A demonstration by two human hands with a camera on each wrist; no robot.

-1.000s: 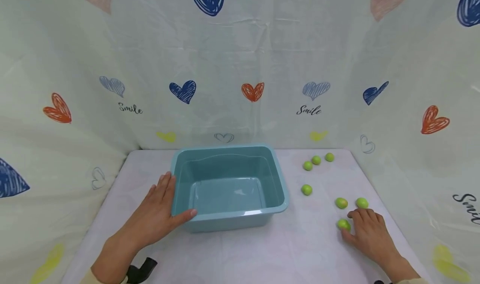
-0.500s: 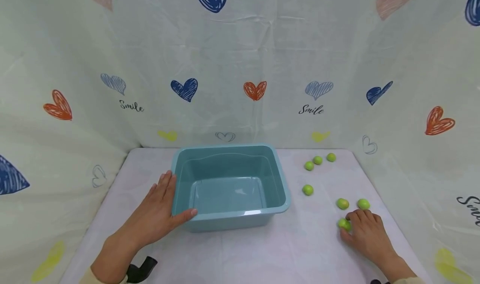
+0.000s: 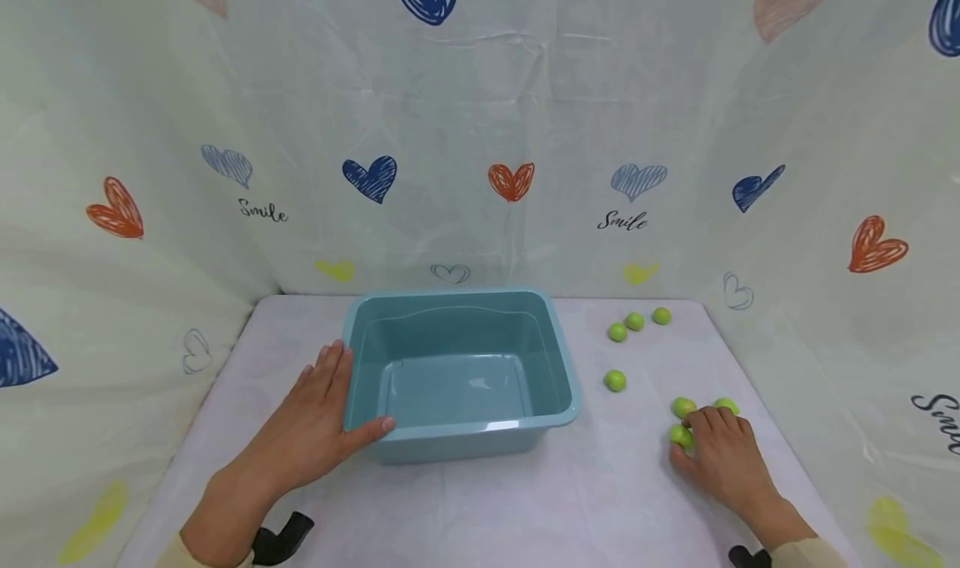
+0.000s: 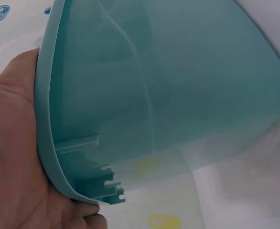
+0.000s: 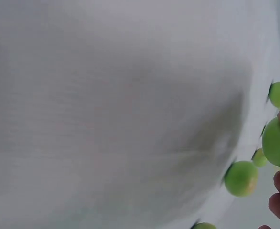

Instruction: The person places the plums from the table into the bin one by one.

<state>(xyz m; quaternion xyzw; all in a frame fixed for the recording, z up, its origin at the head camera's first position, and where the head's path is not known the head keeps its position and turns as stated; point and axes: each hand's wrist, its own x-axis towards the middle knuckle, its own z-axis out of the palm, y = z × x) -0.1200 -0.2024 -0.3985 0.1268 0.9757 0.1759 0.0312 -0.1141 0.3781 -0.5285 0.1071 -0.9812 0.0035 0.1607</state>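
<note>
A light blue plastic basin [image 3: 461, 445] stands in the middle of the white table, with nothing inside it. My left hand [image 3: 300, 435] rests on its near left corner, fingers straight along the left rim and thumb over the front rim. The left wrist view shows the palm against the rim [image 4: 43, 109]. At the right, my right hand [image 3: 726, 460] pinches a small round green fruit [image 3: 680, 436] between thumb and fingers, also visible as the held fruit [image 5: 276, 143] in the right wrist view. Two more green fruits, one left [image 3: 683, 407] and one right [image 3: 727, 404], lie just beyond the fingers.
Another green fruit [image 3: 615, 381] lies right of the basin. Farther back are three more, including one green fruit [image 3: 662, 316] near the back edge of the table [image 3: 480, 510]. A white curtain [image 3: 442, 93] printed with hearts surrounds the table.
My right thumb and fingers have closed on the near green fruit and moved it slightly up and left. My left hand and the basin stay in place.
</note>
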